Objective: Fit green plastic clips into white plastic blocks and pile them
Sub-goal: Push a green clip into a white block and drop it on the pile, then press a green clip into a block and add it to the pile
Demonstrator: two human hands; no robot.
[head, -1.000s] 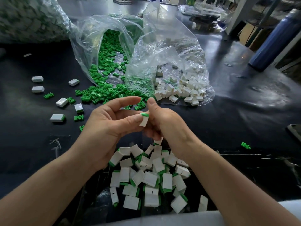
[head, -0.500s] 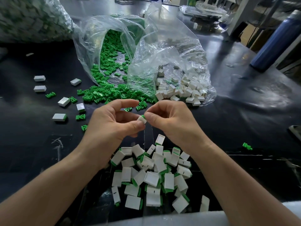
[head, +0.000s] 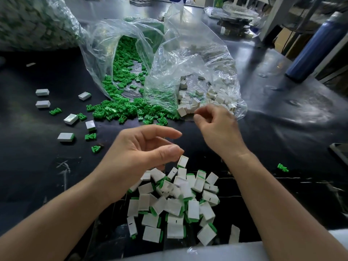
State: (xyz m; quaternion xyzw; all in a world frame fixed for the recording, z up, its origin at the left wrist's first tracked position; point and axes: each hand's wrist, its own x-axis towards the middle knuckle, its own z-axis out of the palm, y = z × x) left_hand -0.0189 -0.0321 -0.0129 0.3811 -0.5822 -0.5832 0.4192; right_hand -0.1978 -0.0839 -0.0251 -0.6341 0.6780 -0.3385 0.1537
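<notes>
A pile of white blocks with green clips fitted (head: 175, 202) lies on the black table close to me. My left hand (head: 141, 151) hovers just above its far edge, fingers apart and empty. One fitted block (head: 183, 161) sits right below the thumb tip, at the top of the pile. My right hand (head: 216, 127) is further out, fingers loosely curled with nothing in them, next to the loose white blocks (head: 195, 102) at the mouth of a clear bag (head: 188, 59). Loose green clips (head: 120, 110) spill from a second clear bag (head: 105, 46) to the left.
Several stray white blocks (head: 43, 92) and clips (head: 90, 136) lie scattered at the left. One clip (head: 282, 167) lies alone at the right. A blue bottle (head: 316, 48) stands at the far right. A big full bag (head: 33, 21) fills the far left corner.
Both hands held one block with a clip between them. They have now parted: the block lies on the pile, and my right hand has moved out towards the bag of white blocks.
</notes>
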